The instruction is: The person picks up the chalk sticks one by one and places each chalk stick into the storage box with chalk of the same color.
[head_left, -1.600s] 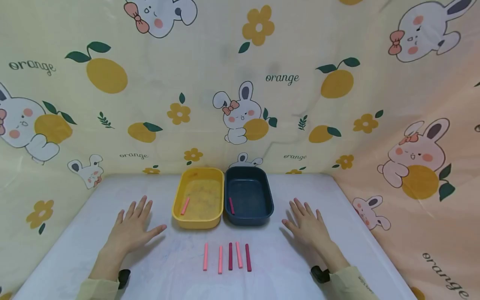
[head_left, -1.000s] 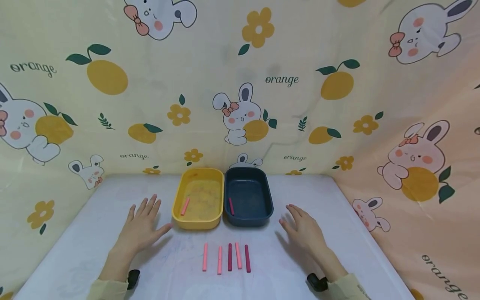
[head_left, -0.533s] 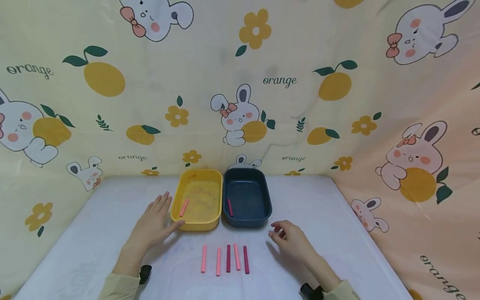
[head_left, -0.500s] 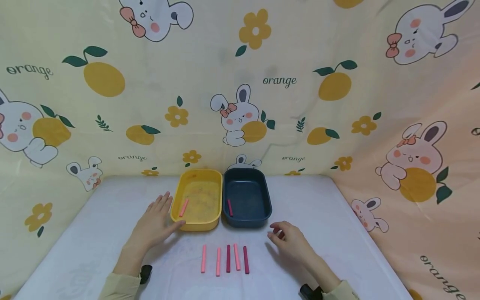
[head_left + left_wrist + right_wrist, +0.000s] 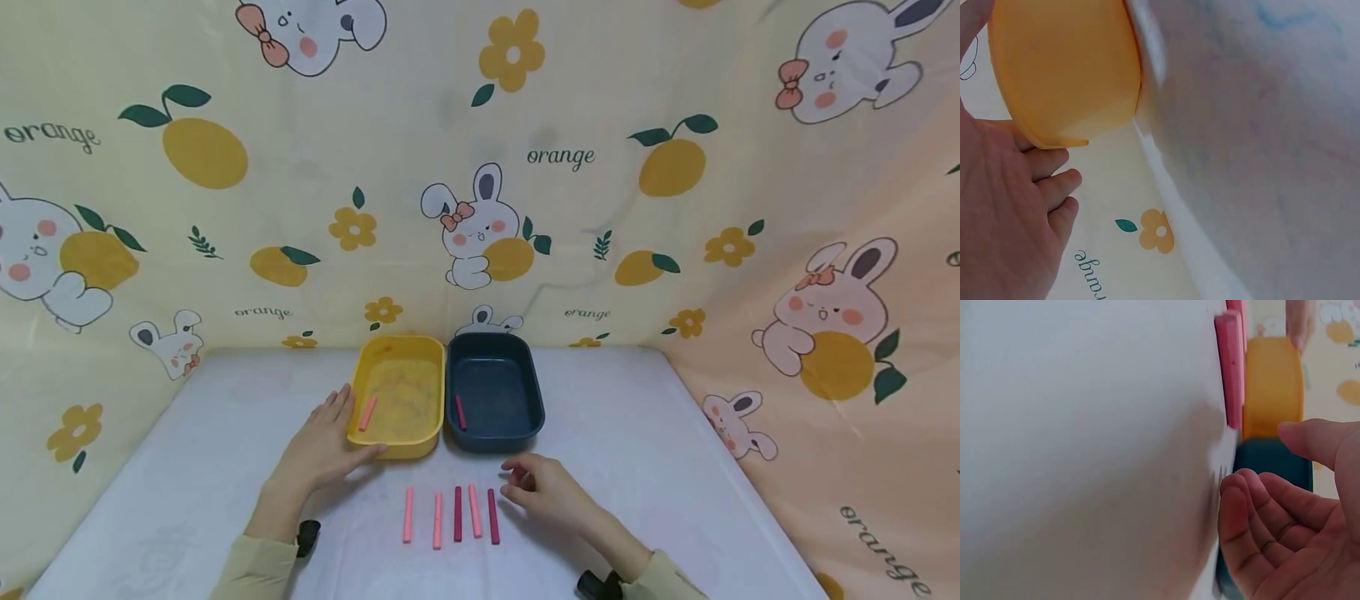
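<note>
Currently | rightmost stick (image 5: pixel 493 517) | long axis toward navy bin (image 5: pixel 501 400) | right fingers (image 5: pixel 527 461) near

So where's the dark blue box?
In the head view, the dark blue box stands immediately right of the yellow box, behind the row of five sticks.

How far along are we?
Apparently done: one pink stick in the yellow bin, one dark red stick in the blue bin. In hand: no stick; left hand touches the yellow bin. Probably left: three pink sticks and two dark red sticks on the table, right hand beside them.
</note>
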Available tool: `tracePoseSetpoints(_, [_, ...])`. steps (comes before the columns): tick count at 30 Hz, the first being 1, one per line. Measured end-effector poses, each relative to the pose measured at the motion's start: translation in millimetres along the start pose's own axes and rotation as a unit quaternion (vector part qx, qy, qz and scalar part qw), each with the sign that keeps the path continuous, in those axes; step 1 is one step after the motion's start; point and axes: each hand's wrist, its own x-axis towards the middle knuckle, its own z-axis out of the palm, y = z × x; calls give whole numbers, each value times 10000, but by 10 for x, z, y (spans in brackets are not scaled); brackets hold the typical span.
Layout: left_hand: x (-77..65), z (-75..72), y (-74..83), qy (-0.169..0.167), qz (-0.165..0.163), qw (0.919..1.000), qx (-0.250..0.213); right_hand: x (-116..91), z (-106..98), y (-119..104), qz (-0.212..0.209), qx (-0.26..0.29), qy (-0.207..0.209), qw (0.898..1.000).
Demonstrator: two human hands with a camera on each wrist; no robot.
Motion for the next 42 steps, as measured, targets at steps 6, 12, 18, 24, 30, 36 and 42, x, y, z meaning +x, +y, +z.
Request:
tracePoseSetpoints(6, [31,-16,35,10,-25,10000,-6,50,83,-69,5,-79,-247,9997])
tracePoseSetpoints(12, [21,-10,40,-137,-125,9998,70,65,162,-126,-50,-368,-249,9990])
tracePoseSetpoints(18, [-17,4,37,-95,-127,9998,69,96,207,-187,171,-491,-284,9982])
tracePoseSetpoints(24, [-19,34,12,-49,-75,10000,11,109,215,-226,497,-371,-342,9975])
tracePoseSetpoints(30, [3,44,25,-77,-121,9999,-20,105,214,-219,544,-327,-306,9975])
tracePoseSetpoints(36, [3,52,41,-132,-179,9997,-84,87,197,-224,625,-117,-316,9975])
tracePoseSetpoints(42, [14,34,41,-145,-261,9995,-28,75,199,-207,383,162,-177,9990])
